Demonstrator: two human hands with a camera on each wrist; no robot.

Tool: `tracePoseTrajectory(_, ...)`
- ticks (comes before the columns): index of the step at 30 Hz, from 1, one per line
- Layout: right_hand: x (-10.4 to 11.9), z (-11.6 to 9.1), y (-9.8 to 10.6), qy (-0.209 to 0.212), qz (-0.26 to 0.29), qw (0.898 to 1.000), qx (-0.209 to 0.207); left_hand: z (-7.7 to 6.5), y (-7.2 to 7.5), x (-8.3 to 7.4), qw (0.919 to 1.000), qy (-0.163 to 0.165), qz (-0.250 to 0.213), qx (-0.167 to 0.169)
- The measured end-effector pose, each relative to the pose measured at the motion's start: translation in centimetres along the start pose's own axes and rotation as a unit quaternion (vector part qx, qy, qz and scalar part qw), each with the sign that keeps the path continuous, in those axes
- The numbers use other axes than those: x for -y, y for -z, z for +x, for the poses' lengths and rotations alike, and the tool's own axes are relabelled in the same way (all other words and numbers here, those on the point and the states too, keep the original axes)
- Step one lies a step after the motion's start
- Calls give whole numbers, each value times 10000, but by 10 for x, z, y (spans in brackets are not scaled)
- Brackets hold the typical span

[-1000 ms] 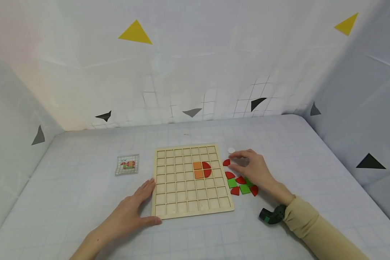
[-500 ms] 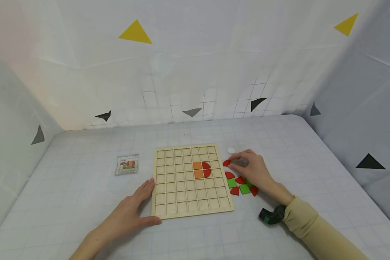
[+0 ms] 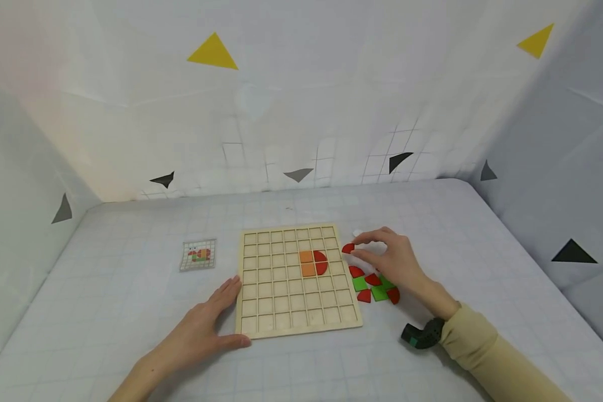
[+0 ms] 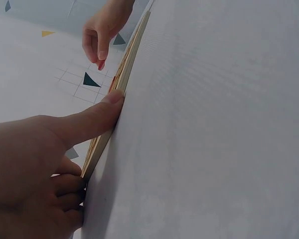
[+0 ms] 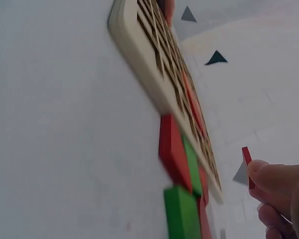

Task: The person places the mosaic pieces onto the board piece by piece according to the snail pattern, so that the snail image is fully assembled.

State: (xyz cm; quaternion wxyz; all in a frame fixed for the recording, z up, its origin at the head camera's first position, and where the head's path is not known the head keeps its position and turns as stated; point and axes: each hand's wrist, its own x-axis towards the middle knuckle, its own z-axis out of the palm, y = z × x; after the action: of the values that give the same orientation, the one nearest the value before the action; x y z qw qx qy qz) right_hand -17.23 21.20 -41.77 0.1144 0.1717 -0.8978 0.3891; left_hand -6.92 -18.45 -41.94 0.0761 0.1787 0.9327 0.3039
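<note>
Between thumb and fingertips, my right hand [image 3: 397, 259] pinches a red quarter-circle piece [image 3: 348, 248] just off the right edge of the wooden grid board [image 3: 301, 334]. The right wrist view shows this red piece [image 5: 248, 167] held above the table. My left hand [image 3: 203, 329] rests against the board's near left corner, fingers along the left side and thumb [image 4: 97, 119] on the near edge. Set in the grid are two orange squares [image 3: 307, 263] and, joined to their right, two red quarter-circles [image 3: 320, 263] forming a half circle.
Several loose red quarter-circles [image 3: 364, 296] and green squares [image 3: 359, 284] lie right of the board, partly under my right hand. A white disc [image 3: 357, 233] sits behind my fingers. A small gridded picture card [image 3: 198, 255] lies at the left. Fabric walls surround the table.
My right hand has picked the red quarter-circle up off the table and moved it slightly left and back, towards the board. My left hand stays at the board's corner.
</note>
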Motion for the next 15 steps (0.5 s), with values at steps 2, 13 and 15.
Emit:
tracePoseTrajectory(2,7,1,-2,113,104,9999,68,0,0,0,10000,37,-10,27)
tracePoseTrajectory(13,26,9,-27,385,445,9980,222,0,0,-1,9999,47,-51,78)
tracePoseTrajectory(15,28,11,-32,472,458,9976,211,0,1,-1,9999,47,-67,78)
